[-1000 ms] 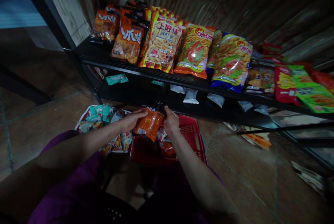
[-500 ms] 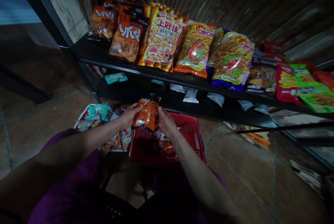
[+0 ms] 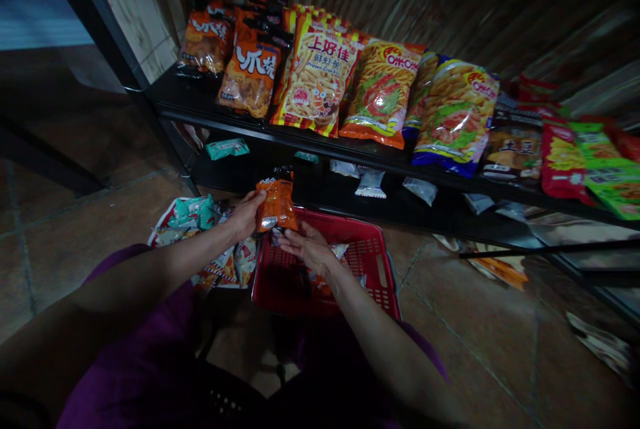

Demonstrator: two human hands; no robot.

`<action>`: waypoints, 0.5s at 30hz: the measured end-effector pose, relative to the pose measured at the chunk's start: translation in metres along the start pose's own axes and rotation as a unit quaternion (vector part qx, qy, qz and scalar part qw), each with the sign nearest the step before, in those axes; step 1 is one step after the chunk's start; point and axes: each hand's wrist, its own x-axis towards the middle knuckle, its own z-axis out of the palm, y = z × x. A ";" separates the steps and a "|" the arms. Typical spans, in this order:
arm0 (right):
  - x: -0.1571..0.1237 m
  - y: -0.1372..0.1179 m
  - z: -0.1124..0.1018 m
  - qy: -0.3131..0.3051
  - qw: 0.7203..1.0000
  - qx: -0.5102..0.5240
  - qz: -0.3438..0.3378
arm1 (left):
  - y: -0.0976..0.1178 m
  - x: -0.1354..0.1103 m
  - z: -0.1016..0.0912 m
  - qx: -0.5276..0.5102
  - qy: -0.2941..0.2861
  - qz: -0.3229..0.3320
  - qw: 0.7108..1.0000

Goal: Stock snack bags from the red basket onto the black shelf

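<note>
My left hand grips an orange snack bag with a black top by its left side, thumb on the front. The bag is held tilted above the red basket, its printed back partly lit. My right hand is just below the bag's lower right corner, fingers stretched out and apart; its fingertips are at the bottom edge, and whether they touch it I cannot tell. Under that hand, another orange packet and some pale wrappers lie in the basket, partly hidden by my forearm.
A black shelf holds orange snack bags, a prawn cracker bag and several others. Small teal and silver packets lie on the lower board. Left of the basket, a white-rimmed container is filled with small packets.
My left hand has tilted the orange bag and raised it slightly. My right hand has slid from the bag's right side down to its lower edge, fingers opening. The view has shifted slightly.
</note>
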 end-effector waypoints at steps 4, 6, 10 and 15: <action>-0.004 0.005 0.008 0.013 0.999 -0.001 -0.033 | -0.002 0.002 -0.002 0.002 -0.016 0.009 1.000; -0.006 0.005 0.012 0.011 0.999 0.015 -0.049 | -0.003 0.002 -0.002 0.001 -0.012 0.023 1.000; -0.006 0.003 0.013 0.038 0.997 0.035 -0.057 | -0.004 0.002 -0.001 0.008 -0.008 0.036 0.999; -0.007 -0.008 0.008 0.002 0.999 -0.007 -0.033 | 0.001 0.001 0.000 0.023 0.015 0.033 0.999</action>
